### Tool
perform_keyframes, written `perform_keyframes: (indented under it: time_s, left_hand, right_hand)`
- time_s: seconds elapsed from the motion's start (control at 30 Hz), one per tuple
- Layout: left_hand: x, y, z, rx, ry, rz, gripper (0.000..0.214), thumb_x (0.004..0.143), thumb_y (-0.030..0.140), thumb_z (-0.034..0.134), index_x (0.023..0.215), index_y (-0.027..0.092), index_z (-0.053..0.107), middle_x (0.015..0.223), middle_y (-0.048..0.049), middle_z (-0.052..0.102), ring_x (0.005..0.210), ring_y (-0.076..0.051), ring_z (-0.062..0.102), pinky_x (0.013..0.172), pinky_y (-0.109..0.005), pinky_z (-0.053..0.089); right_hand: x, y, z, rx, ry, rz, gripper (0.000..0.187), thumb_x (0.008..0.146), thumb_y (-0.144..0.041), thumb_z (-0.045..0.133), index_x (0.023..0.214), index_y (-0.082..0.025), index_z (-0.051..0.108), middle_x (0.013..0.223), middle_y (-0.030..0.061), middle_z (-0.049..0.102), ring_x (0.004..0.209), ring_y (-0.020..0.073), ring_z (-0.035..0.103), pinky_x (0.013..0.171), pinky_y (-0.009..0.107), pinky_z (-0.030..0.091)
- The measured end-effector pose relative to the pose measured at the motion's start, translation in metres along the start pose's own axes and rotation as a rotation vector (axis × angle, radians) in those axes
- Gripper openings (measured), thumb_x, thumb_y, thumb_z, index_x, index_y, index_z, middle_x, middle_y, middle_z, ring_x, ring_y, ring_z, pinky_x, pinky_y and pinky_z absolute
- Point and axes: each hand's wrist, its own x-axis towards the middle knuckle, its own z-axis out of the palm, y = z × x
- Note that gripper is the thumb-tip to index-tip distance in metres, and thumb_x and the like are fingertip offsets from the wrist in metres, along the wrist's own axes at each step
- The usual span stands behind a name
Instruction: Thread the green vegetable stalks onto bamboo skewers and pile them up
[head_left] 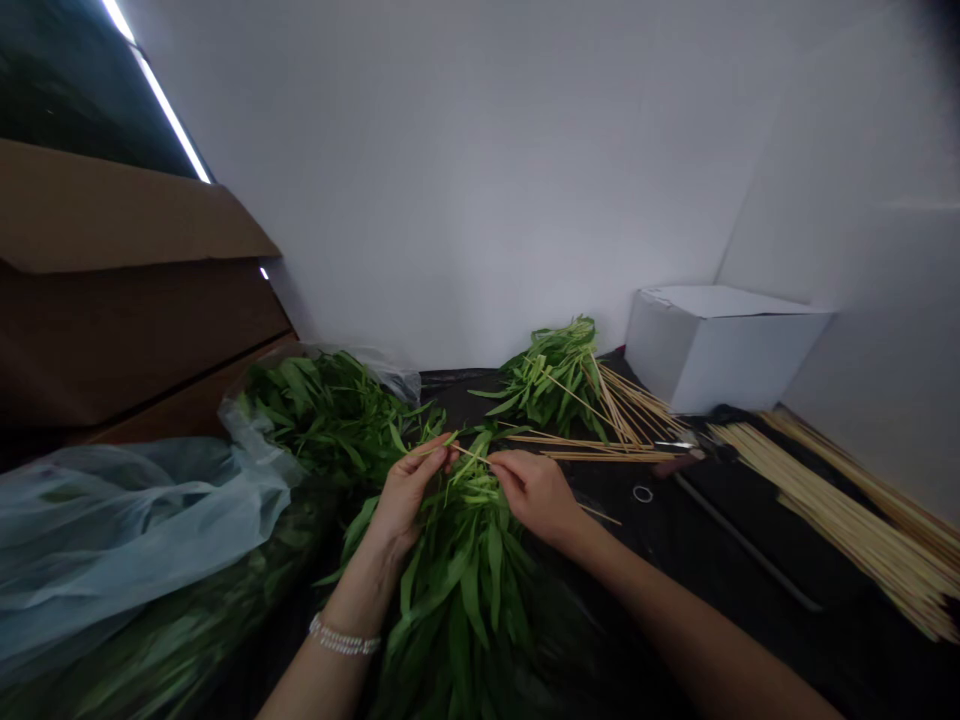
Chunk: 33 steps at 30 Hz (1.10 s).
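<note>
My left hand point(407, 492) pinches a leafy green stem point(450, 439) between thumb and fingers. With closed fingers my right hand point(538, 492) grips a thin wooden stick point(474, 456). The stick's left end reaches my left fingertips, and whether it pierces the stem is too small to tell. Below both hands spreads a pile of long-leaved greens point(469, 580), its pale stem ends just under my fingers. Beyond my right hand, a bunch of greens on sticks point(559, 375) lies with the sticks fanned toward the right.
More greens point(322, 410) fill a clear plastic bag point(150, 540) at left, beside a cardboard box point(135, 330). Several loose sticks point(600, 455) lie near a knife-like tool point(679, 460) and a small ring point(643, 494). Stick bundles point(840, 510) and a white box point(727, 345) are at right.
</note>
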Motion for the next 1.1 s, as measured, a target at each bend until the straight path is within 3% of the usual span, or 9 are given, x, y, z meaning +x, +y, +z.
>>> perform_keyframes:
  time_s: [0.23,0.6,0.8,1.1]
  left_hand:
    - [0.001,-0.002,0.002,-0.041,0.006,0.032,0.036,0.056,0.024,0.087,0.089,0.016,0.076,0.082,-0.0054,0.076,0.072,-0.013,0.066,0.072,-0.022,0.051]
    - [0.002,-0.013,0.005,-0.108,0.0,-0.044,0.037,0.058,0.022,0.085,0.093,0.017,0.075,0.083,-0.0049,0.076,0.068,-0.012,0.067,0.068,-0.021,0.053]
    - [-0.001,-0.01,0.009,-0.099,0.014,-0.021,0.032,0.058,0.032,0.085,0.083,0.016,0.073,0.075,-0.0023,0.074,0.062,-0.012,0.065,0.063,-0.021,0.052]
    - [0.0,-0.012,0.008,-0.087,0.044,-0.053,0.03,0.056,0.031,0.085,0.078,0.012,0.074,0.07,-0.0029,0.072,0.061,-0.012,0.063,0.064,-0.022,0.051]
  right_hand:
    - [0.0,-0.002,0.003,0.099,0.014,0.019,0.021,0.092,-0.022,0.047,0.098,-0.022,0.066,0.09,0.0039,0.072,0.081,0.0165,0.066,0.076,0.027,0.048]
    - [-0.002,-0.005,0.007,0.137,0.01,0.058,0.021,0.092,-0.021,0.046,0.095,-0.021,0.066,0.084,0.0029,0.071,0.075,0.0154,0.065,0.07,0.025,0.047]
    - [-0.004,-0.005,0.008,0.117,-0.01,0.03,0.022,0.092,-0.022,0.045,0.098,-0.022,0.066,0.09,0.0038,0.071,0.083,0.0161,0.066,0.077,0.027,0.049]
    - [-0.008,-0.007,0.014,0.096,0.018,0.014,0.021,0.092,-0.02,0.045,0.1,-0.021,0.064,0.095,0.0056,0.071,0.089,0.0173,0.066,0.083,0.029,0.05]
